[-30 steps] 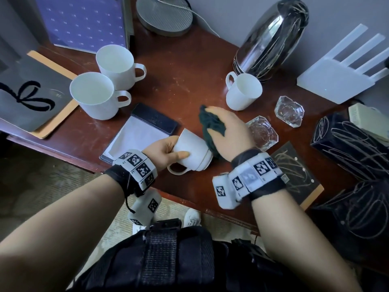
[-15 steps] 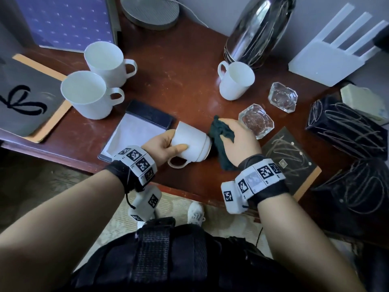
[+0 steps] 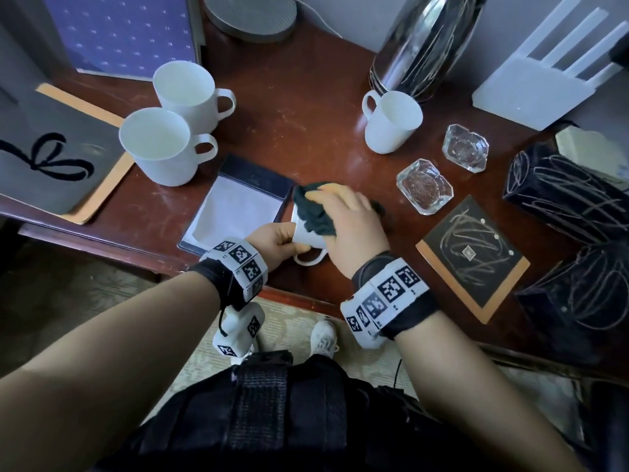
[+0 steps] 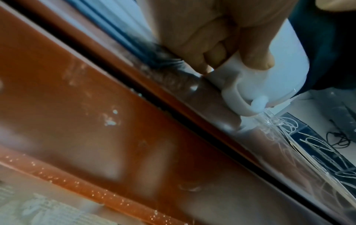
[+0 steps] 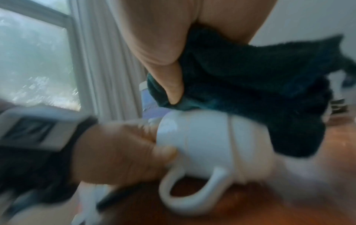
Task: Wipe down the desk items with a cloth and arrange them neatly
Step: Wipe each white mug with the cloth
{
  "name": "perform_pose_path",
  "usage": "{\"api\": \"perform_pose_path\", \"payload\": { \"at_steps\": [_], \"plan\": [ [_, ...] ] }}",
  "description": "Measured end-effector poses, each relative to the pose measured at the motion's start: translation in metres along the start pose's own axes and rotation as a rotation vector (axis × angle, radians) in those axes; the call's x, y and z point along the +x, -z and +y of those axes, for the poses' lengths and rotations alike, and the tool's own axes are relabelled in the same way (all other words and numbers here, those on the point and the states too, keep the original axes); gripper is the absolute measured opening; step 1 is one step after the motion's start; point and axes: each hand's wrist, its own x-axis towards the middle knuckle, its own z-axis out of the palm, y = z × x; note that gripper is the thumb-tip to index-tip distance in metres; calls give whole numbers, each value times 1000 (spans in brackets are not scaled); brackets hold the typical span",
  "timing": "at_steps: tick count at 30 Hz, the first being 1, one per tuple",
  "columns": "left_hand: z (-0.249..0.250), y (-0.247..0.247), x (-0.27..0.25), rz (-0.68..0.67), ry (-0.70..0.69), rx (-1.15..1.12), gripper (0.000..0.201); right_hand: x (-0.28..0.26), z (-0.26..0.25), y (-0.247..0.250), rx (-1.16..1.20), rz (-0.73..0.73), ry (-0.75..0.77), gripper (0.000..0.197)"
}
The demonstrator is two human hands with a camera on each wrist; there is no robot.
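While the left hand point(image 3: 275, 245) grips a white mug point(image 5: 208, 146) by its base end, holding it on its side just above the front edge of the counter point(image 3: 306, 131), the right hand point(image 3: 347, 226) grasps a dark green cloth point(image 3: 311, 212) and presses it onto the mug's upper side. In the right wrist view the mug's handle point(image 5: 192, 197) points down toward the wood, and the cloth point(image 5: 260, 91) drapes over the mug's mouth end. In the left wrist view, fingers point(image 4: 256, 50) curl round the mug point(image 4: 279, 73) near its handle.

Just behind the hands lies a notepad point(image 3: 235, 206) in a dark holder. Two more mugs point(image 3: 163, 148) stand upright, close together, at the left, and a third point(image 3: 391, 122) stands at the right in front of a steel jug point(image 3: 422, 42). Two glass dishes point(image 3: 423, 185) sit near each other right of the hands, with a dark scribbled card point(image 3: 473, 257) beside them and dark scribbled boxes point(image 3: 571, 195) farther right.
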Motion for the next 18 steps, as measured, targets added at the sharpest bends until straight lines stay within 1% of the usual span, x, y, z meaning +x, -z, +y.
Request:
{"api": "perform_pose_path", "payload": {
  "at_steps": [1,2,3,5,7,8,9,10,12,13,15,16,17,18],
  "plan": [
    [0,0,0,3,4,6,24,-4,-1,-5,-40,-5,64,50],
    [0,0,1,11,-4,7,25,-7,3,-6,-60,-10,78,48],
    [-1,0,1,16,-16,-6,28,-9,10,-3,-66,-27,42,49],
    [-2,-1,2,16,-20,-48,33,-12,30,9,-86,-80,-88,51],
    [-2,-2,2,18,4,-31,32,-16,47,23,-167,-158,-198,54],
    [-2,-2,2,19,15,-18,31,-18,51,29,-188,-169,-234,56],
    [-1,-2,2,20,23,-10,30,-17,50,32,-188,-145,-250,57],
    [0,-1,1,21,24,-3,29,-13,43,33,-165,-83,-232,56],
    [2,0,-1,20,32,-6,28,-2,20,31,-84,41,-124,54],
    [3,0,0,17,39,-2,25,4,8,26,-64,36,-53,53],
    [4,0,1,26,73,81,12,8,-13,10,-134,-94,81,51],
    [5,1,1,33,93,119,6,6,-14,1,-173,-133,113,48],
    [5,0,1,34,90,105,6,1,-9,-4,-180,-131,95,46],
    [5,0,1,26,69,50,10,-5,-1,-4,-155,-116,20,46]
  ]
}}
